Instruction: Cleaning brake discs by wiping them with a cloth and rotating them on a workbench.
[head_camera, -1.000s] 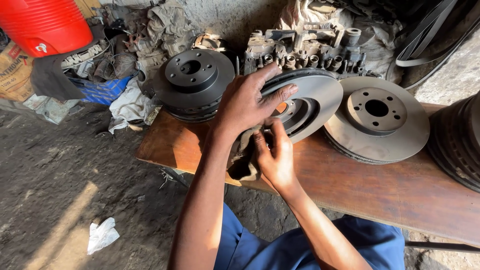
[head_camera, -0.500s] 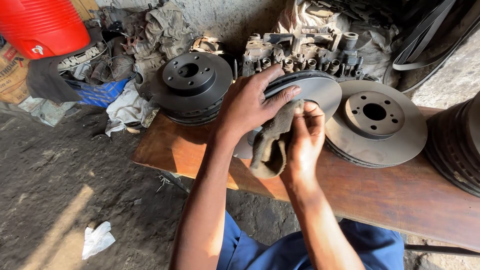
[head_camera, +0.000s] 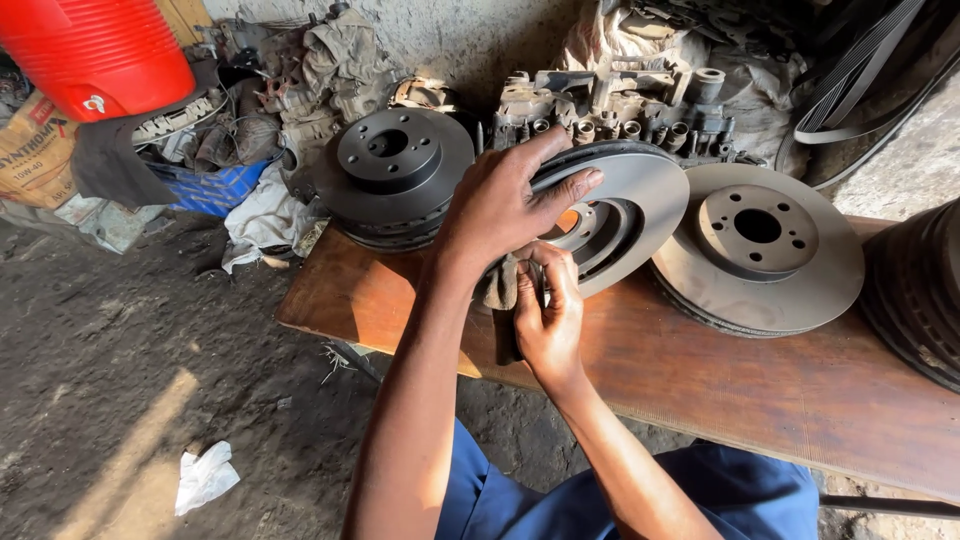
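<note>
Left hand (head_camera: 500, 205) clamped the tilted brake disc (head_camera: 625, 215) on the table (head_camera: 800, 400) at its 9 o'clock rim; right hand (head_camera: 545, 320) clenched a rag (head_camera: 500, 285) just below, at 6 o'clock.

Grey brake disc (head_camera: 640, 195) tilted on edge on bench, dirty rag (head_camera: 503, 285) against it

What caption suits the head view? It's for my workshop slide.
Left hand steadies a tilted brake disc while right hand presses a rag against it.
</note>
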